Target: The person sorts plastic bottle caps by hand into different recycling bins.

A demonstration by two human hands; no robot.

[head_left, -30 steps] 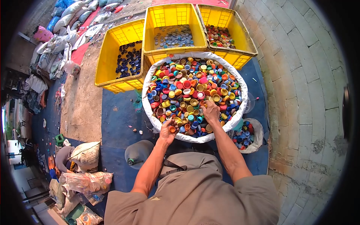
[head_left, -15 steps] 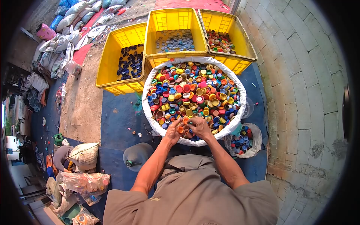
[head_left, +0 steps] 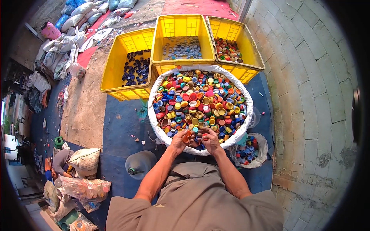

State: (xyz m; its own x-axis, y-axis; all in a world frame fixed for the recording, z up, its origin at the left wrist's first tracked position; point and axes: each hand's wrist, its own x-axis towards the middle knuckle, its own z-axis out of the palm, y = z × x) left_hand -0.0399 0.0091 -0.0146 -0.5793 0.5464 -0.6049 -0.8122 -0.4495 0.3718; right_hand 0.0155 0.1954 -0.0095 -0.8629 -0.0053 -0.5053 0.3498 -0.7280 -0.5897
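Note:
A round container with a white cloth rim (head_left: 249, 106) is filled with mixed bottle caps (head_left: 198, 104) of many colours. Over its near edge, my left hand (head_left: 180, 141) is closed around orange caps. To its right, my right hand (head_left: 210, 139) has its fingers curled, with a red cap (head_left: 205, 136) at the fingertips. The two hands are a small gap apart, and loose caps show between and beyond them.
Behind the container stand three yellow crates: left (head_left: 125, 92) with dark caps, middle (head_left: 183, 62) with pale caps, right (head_left: 241, 67) with mixed caps. A small bag of caps (head_left: 263, 156) lies right, a clear jug (head_left: 140, 164) left. Another person (head_left: 63, 162) bends over at far left.
My hands have moved slightly apart; the right hand has shifted right and a red cap now shows at its fingers. The view has tilted slightly, so the crates and container appear lower.

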